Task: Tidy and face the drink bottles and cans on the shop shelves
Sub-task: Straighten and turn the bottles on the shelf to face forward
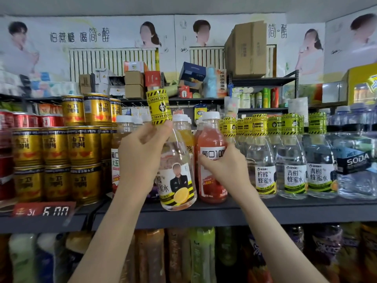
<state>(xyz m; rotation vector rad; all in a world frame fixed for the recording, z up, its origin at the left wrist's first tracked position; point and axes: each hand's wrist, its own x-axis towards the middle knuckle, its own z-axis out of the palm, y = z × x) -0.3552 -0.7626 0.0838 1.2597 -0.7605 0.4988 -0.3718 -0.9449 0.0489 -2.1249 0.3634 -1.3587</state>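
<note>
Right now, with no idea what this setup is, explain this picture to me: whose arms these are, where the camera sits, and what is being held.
There is no machine here. A person wears a wide-angle camera on the head, so the single picture looks forward and down at their own two arms. The left hand has its grip round the neck of a clear lemon bottle, which is tilted at the front of the grey shelf. The right hand holds a red juice bottle that stands upright beside it. To the left, gold cans are stacked. To the right stands a row of similar clear bottles with yellow-and-black caps.
</note>
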